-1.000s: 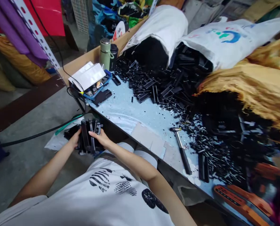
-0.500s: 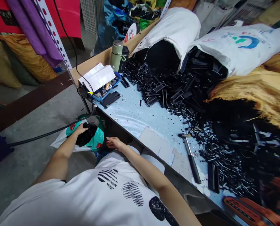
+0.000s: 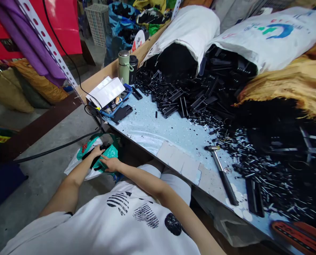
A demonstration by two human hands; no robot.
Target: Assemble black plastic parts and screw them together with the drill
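Observation:
A green and white plastic bag [image 3: 111, 151] with dark contents sits low at the left, beside the workbench's front edge. Inside its mouth, my left hand [image 3: 96, 152] has its fingers bent over the black contents; what they grip cannot be made out. My right hand [image 3: 111, 164] touches the green side of the bag with fingers stretched and apart. On the bench, away from both hands, lies a hammer [image 3: 223, 177] with a black handle.
Black plastic pieces [image 3: 200, 95] and small metal pins cover much of the bench [image 3: 144, 122]. White sacks [image 3: 184, 28] lie behind them. A blue tray [image 3: 111, 113], a green flask [image 3: 124, 69] and an orange tool [image 3: 298, 235] are also there. A black cable [image 3: 54, 150] crosses near the bag.
My right hand has moved left from beside the bag onto its green side. My left hand has shifted slightly right and down within the bag's mouth. The camera view has shifted a little.

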